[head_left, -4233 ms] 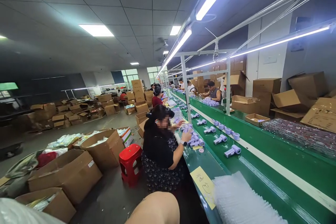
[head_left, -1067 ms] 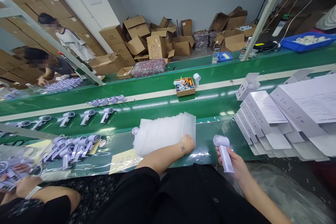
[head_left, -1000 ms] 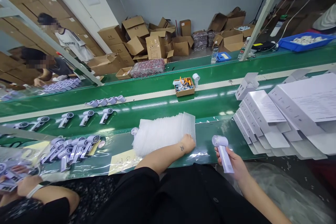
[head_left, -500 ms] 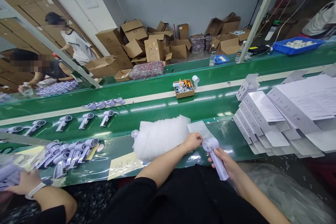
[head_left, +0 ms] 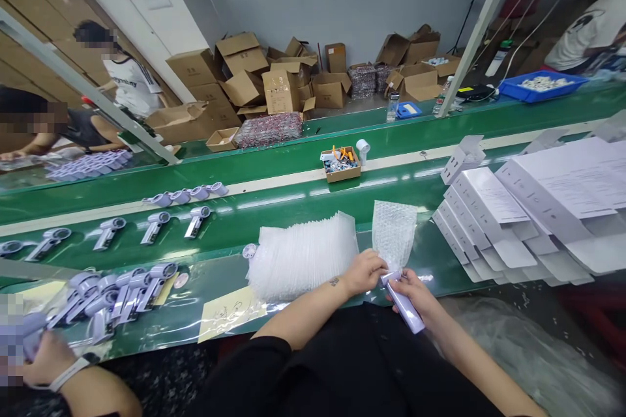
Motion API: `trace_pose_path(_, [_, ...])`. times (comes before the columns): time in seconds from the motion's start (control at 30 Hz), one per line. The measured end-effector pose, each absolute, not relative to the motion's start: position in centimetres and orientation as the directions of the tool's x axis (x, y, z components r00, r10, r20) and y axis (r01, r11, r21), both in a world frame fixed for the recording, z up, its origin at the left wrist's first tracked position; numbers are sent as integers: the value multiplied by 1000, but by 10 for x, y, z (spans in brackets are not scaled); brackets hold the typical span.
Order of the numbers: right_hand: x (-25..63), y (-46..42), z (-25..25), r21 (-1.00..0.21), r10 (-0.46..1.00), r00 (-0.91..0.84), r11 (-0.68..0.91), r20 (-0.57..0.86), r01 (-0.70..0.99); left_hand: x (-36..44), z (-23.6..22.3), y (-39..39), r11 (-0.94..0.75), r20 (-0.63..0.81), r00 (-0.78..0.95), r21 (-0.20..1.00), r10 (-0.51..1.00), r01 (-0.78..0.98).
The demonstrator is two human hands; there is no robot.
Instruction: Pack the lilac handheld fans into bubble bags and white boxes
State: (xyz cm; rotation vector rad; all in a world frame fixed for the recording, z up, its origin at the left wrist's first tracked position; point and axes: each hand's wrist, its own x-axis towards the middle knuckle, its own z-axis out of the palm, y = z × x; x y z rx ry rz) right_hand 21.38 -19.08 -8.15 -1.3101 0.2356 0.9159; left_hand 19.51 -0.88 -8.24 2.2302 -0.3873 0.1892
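Along the near edge of the green bench (head_left: 430,249), a lavender handheld fan (head_left: 405,307) is grasped around its handle by the right hand (head_left: 415,293), with the handle slanting down toward the body. A single bubble-wrap bag (head_left: 394,228) is held apart from the stack of bags (head_left: 303,254), its lower edge seemingly pinched between the fingers of the left hand (head_left: 364,270), just beside the fan's head. By appearance, bag and fan are only just brought together: the handle is wholly uncovered, and whether any of the head is enclosed cannot be told, being partly hidden by fingers. Many bags are left in the stack. Unwrapped fans (head_left: 197,221) are spaced out along the conveyor belt (head_left: 303,203), and more are heaped (head_left: 147,287) near a co-worker's hand (head_left: 53,361). White boxes (head_left: 489,205) are ranged to the right, well apart from both hands.
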Motion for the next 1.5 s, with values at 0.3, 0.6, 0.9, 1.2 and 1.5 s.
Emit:
trace_pose_path(0.3, [213, -189, -68, -747, 413, 699, 64, -584, -662, 183, -77, -6, -695, 398, 738, 276, -546, -663])
trace_pose_path(0.6, [208, -181, -54, -710, 352, 727, 203, -590, -675, 200, -95, -4, -842, 498, 863, 432, -77, -324])
trace_pose_path(0.9, [217, -185, -74, -682, 198, 696, 145, -690, -717, 203, -73, -36, -621, 27, 995, 780, -97, -81])
trace_pose_path(1.2, [265, -242, -5, -818, 326, 772, -410, -545, -404, 228, -2, -24, -64, -452, 891, 891, -45, 449])
trace_pose_path(1.5, [255, -210, 43, -975, 678, 709, -51, -192, -215, 239, -11, -16, 52, -111, 912, 989, -395, 142])
